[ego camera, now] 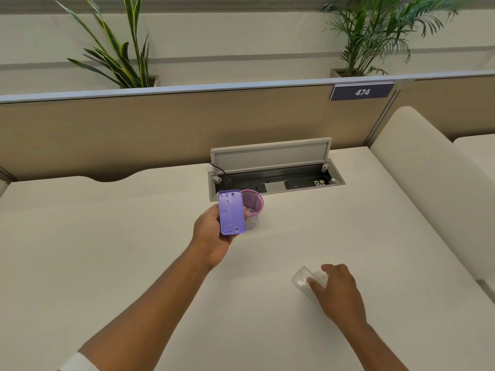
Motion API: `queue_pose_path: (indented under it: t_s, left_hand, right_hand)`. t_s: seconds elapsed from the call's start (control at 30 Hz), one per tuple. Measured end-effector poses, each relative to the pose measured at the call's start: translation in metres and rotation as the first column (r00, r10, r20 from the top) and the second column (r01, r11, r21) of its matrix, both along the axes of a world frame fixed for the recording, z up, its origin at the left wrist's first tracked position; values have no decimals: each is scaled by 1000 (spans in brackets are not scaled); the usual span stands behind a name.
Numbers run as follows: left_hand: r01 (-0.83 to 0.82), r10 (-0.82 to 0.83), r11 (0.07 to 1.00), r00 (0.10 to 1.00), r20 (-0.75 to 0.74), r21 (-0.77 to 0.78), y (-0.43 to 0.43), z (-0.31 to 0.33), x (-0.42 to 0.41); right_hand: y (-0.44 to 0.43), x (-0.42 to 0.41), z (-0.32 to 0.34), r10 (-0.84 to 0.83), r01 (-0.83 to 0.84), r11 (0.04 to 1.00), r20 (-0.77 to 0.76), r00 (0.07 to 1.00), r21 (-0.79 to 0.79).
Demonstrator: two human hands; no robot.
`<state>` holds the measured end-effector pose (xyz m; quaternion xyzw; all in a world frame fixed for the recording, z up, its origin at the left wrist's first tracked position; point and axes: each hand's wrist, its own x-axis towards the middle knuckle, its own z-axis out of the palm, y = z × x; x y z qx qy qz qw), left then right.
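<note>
While the left hand (pixel 211 234) grips a lilac plastic case half (pixel 232 211) across its width, thumb on the left edge and a fingertip showing at the right one, the piece is held clear of the white desk (pixel 107 236). It is tilted up, and the face turned to the camera carries only small studs and a central ridge, with nothing lying on it. It partly covers a pink wire-mesh pen cup (pixel 254 207), which stands upright on the desk just behind. Nothing rises above the cup's rim; its floor is partly hidden, so what lies inside cannot be fully told. Farther back, the recessed cable box (pixel 276 180) has its flap (pixel 270 155) raised; sockets and a small port lie inside, and a black cable (pixel 217 168) enters at the left end. At the right, the right hand (pixel 340 293) lies over a clear plastic lid (pixel 301 279) resting on the desk, well apart from the case, thumb at the lid's far edge and fingers across its top. Whether they have closed on it cannot be told. Judged step: the two parts of one box are being brought together, lid about to be lifted. The next move calls for a sure pinch on the lid's smooth edges, then matching its outline to the levelled case.
</note>
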<state>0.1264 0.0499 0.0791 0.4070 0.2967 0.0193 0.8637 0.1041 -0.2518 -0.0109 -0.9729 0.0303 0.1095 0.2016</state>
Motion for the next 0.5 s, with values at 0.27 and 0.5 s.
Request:
queue_pose_path:
  t_s: [0.27, 0.5]
  left_hand:
    - [13, -18, 998, 996, -93, -54, -31, -11, -55]
    - [21, -31, 996, 991, -131, -82, -49, -25, -98]
  right_hand:
    - [-6, -29, -14, 3, -3, 990, -3, 1000, -142]
    - [-5, -32, -6, -51, 50, 998, -12, 999, -47]
